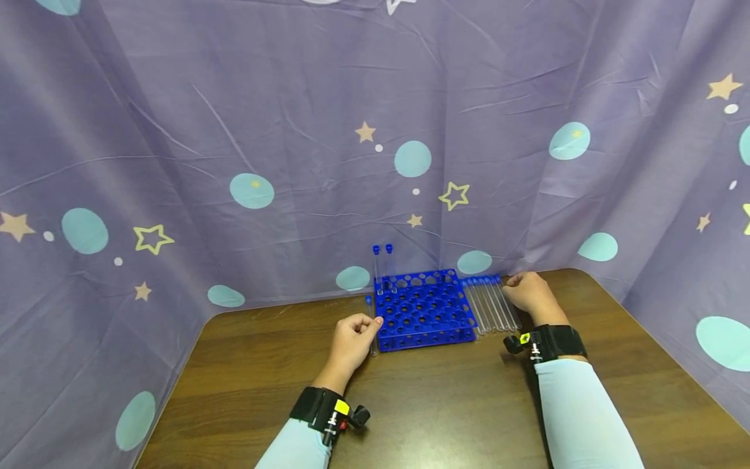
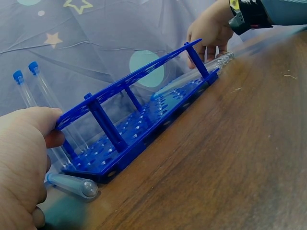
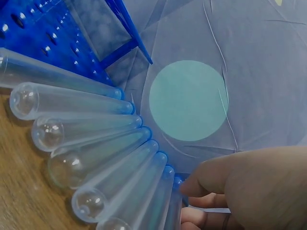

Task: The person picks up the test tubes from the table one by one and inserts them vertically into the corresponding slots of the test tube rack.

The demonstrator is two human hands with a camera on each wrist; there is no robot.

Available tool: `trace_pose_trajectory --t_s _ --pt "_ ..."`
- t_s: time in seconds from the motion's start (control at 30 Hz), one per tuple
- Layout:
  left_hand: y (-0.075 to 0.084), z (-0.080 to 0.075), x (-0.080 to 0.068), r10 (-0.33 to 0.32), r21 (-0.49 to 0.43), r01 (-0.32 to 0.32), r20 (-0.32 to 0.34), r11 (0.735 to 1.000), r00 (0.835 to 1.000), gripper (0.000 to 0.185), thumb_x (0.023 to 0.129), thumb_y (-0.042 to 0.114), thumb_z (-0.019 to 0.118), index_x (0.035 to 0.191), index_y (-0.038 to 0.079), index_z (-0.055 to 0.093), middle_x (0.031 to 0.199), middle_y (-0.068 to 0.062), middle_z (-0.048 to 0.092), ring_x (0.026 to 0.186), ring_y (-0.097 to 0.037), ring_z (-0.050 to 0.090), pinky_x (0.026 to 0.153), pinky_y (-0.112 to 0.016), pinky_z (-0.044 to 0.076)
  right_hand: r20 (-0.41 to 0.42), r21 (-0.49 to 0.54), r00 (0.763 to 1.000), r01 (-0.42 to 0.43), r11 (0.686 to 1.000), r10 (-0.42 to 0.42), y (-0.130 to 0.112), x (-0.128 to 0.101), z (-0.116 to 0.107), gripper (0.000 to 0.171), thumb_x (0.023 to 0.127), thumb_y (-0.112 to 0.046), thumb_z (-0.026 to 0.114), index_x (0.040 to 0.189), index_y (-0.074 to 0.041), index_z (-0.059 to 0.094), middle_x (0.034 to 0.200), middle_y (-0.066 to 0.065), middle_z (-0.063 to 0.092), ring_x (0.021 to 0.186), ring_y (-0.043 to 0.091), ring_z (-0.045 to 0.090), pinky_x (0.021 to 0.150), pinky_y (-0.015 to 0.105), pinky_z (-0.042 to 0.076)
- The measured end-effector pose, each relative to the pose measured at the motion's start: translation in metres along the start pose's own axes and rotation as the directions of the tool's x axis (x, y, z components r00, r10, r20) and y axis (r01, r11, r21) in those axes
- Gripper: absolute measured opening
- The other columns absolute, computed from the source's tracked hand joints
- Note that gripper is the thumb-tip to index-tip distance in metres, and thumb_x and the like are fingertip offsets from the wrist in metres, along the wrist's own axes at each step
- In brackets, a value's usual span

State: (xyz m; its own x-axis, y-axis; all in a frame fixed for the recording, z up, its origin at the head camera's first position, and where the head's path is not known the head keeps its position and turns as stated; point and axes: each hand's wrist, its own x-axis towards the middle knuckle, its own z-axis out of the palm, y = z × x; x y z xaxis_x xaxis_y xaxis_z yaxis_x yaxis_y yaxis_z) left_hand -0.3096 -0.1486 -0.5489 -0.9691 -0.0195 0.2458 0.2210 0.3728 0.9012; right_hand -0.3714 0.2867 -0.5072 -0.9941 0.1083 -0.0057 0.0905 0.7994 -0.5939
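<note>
Both hands at the blue test-tube rack [image 1: 423,309], tubes laid out for pickup.

We find our left hand [image 1: 351,339] curled against the rack's near left corner, seemingly bracing it, beside one capped tube [image 2: 72,184] lying on the wooden table [image 1: 445,404]. Our right hand [image 1: 527,293] has its fingers [image 3: 204,200] curled at the capped end of the outermost tube in the row of tubes [image 1: 491,305] lying just right of the rack (a firm grip cannot be confirmed). Two capped tubes [image 1: 382,267] stand upright in the rack's back-left holes.

Rack [image 1: 424,311] mid-table, two tubes [image 1: 382,268] upright in its back-left corner, row of tubes [image 1: 491,303] lying right, one tube [image 1: 371,326] left
</note>
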Motion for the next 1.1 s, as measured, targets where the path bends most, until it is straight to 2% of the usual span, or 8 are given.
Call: trace_pose_trajectory --t_s 0.27,0.47,0.8,0.93,1.1 --pt "0.003 -0.0006 0.0005 0.018 -0.004 -0.018 -0.016 1.0 1.0 0.032 0.102 0.029 0.086 0.08 0.007 0.08 0.061 0.011 0.054 0.06 -0.008 0.052 0.065 -0.026 0.044 0.003 0.052 1.0 -0.007 0.999 0.007 0.0034 0.0002 0.0021 0.037 0.1 -0.025 0.07 0.119 0.006 0.078 0.135 0.034 0.073 0.123 0.052 0.07 0.11 0.064 0.056" --pt "0.0037 -0.0007 0.0005 0.016 -0.001 -0.016 -0.018 1.0 1.0 0.032 0.102 0.028 0.087 0.079 0.008 0.079 0.062 0.01 0.053 0.062 -0.008 0.052 0.066 -0.026 0.044 0.006 0.093 1.0 -0.016 0.996 0.015 0.0047 -0.0011 0.0014 0.036 0.101 -0.025 0.075 0.118 0.006 0.08 0.138 0.034 0.073 0.124 0.053 0.07 0.11 0.065 0.056" --pt "0.0026 -0.0004 0.0004 0.028 -0.024 -0.028 -0.013 0.999 1.0 0.032 0.102 0.026 0.086 0.079 0.006 0.078 0.06 0.01 0.053 0.059 -0.008 0.052 0.065 -0.026 0.044 -0.026 0.06 0.999 -0.028 0.998 0.03 0.0085 -0.0007 0.005 0.031 0.095 -0.027 0.074 0.109 0.0 0.082 0.128 0.028 0.078 0.111 0.045 0.073 0.102 0.061 0.058" --pt "0.0035 -0.0005 -0.0001 0.025 -0.025 -0.025 -0.009 0.999 1.0 0.032 0.102 0.026 0.086 0.079 0.006 0.079 0.061 0.011 0.053 0.06 -0.008 0.052 0.065 -0.026 0.045 -0.028 0.049 0.999 -0.035 0.998 0.036 0.0082 -0.0012 0.0056 0.031 0.095 -0.028 0.074 0.109 -0.001 0.082 0.128 0.028 0.078 0.111 0.044 0.073 0.101 0.06 0.058" --pt "0.0035 -0.0005 -0.0003 0.015 -0.019 -0.015 -0.005 1.0 1.0 0.032 0.103 0.027 0.085 0.08 0.006 0.079 0.06 0.011 0.053 0.059 -0.008 0.053 0.067 -0.026 0.046 -0.019 0.026 0.998 -0.053 0.998 0.054 0.0076 -0.001 0.0053 0.027 0.098 -0.029 0.075 0.104 -0.003 0.08 0.121 0.024 0.077 0.101 0.038 0.071 0.092 0.057 0.058"
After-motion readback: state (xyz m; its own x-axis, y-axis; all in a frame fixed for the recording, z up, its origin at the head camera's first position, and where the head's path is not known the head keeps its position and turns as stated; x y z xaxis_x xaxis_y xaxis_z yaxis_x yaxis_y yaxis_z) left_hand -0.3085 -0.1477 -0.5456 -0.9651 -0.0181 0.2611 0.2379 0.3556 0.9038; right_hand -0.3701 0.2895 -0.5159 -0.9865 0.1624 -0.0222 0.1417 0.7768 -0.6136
